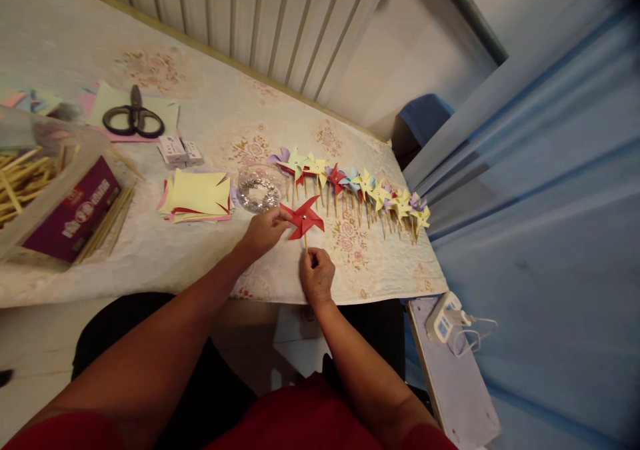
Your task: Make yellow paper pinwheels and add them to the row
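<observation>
A red paper pinwheel on a thin wooden stick is held up over the near part of the table. My right hand is closed round the lower stick. With its fingertips pinched, my left hand grips the left blade of the same pinwheel. Just behind the left hand is a round clear dish of small shiny metal pieces. To its left lies a stack of cut paper squares, yellow on top. A row of finished-looking pinwheels in several colours lies to the right.
A clear plastic box of wooden sticks stands at the left, with loose sticks beside it. Scissors lie on coloured paper near small white boxes. A power strip rests below the table's right end, near a blue curtain.
</observation>
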A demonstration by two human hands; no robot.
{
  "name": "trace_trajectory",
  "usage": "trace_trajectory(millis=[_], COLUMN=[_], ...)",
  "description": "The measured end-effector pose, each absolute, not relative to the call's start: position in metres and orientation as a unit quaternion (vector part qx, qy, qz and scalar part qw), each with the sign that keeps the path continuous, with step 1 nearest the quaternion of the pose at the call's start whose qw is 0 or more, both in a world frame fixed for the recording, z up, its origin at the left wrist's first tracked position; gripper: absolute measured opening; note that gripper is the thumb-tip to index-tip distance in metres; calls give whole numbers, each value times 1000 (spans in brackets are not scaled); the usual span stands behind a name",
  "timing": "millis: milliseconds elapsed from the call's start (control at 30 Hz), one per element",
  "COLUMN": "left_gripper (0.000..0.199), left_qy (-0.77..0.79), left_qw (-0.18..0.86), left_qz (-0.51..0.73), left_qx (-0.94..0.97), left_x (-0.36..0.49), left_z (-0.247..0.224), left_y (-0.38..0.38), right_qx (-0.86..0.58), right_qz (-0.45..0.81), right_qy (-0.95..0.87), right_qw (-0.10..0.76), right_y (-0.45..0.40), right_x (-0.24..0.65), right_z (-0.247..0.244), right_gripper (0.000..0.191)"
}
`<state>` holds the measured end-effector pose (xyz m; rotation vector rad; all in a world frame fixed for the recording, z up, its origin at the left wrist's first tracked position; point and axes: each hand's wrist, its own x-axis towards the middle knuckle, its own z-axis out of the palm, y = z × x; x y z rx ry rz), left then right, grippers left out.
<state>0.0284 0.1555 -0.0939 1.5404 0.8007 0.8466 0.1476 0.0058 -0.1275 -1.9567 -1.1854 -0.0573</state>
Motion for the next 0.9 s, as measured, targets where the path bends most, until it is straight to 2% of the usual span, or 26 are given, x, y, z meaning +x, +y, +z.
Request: trace_trajectory(millis=[433, 567, 667, 900], left_gripper=[22, 41, 48, 36], left_qy=[324, 351, 374, 363], left_qw=[585, 518, 447, 338], left_qz=[333, 356, 371, 355], left_qx=[664, 695, 723, 792], left_x=[27, 22, 18, 19], left_z=[-88, -83, -82, -91], left_y=[147, 150, 155, 163], right_qx=[-784, -781, -781, -782], right_qz=[-17, -26, -25, -18], right_qy=[-465, -466, -462, -465], right_qw=[412, 415, 419, 416], right_y=[5, 5, 5, 5], right_x=[148, 147, 147, 147], right_z=[-129, -129, -128, -127], right_gripper=[18, 18, 18, 18])
